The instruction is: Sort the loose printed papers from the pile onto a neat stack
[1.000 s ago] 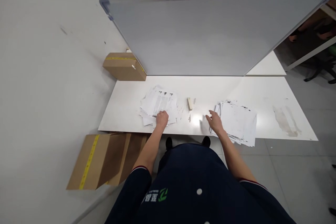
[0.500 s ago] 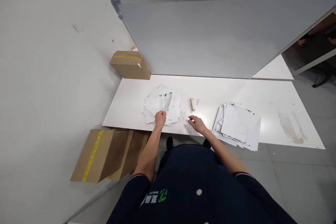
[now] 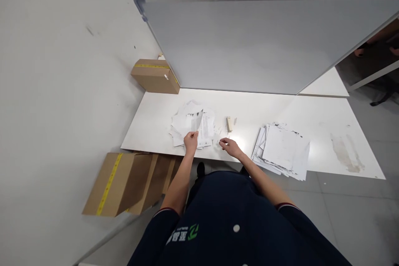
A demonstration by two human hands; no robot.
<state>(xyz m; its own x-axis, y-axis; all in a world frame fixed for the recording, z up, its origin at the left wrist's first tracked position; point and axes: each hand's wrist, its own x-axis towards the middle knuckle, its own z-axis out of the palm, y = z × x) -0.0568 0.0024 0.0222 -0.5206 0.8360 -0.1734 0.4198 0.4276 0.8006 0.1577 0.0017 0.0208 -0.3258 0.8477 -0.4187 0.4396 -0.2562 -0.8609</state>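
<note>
My left hand point(image 3: 191, 140) is closed on the lower right edge of a sheet of paper point(image 3: 195, 123). That sheet is curled up off the loose pile of printed papers point(image 3: 205, 132) beneath it. To the right of this pile, my right hand point(image 3: 230, 147) is held low over the table's near edge, fingers a little apart, with nothing visible in it. Just beyond it lies a small beige object point(image 3: 229, 124), shaped like a stapler. A thicker, uneven stack of papers point(image 3: 279, 147) rests farther right, partly over the near edge.
The white table point(image 3: 321, 124) has a brownish smear at its right end. Behind it stands a large whiteboard point(image 3: 237, 45). One cardboard box point(image 3: 155, 79) sits at the back left corner, and open cardboard boxes point(image 3: 102, 185) stand below left, beside the wall.
My right hand has moved left, from beside the right stack to near the left pile. My left hand has lifted and curled back a sheet. The view has shifted slightly.
</note>
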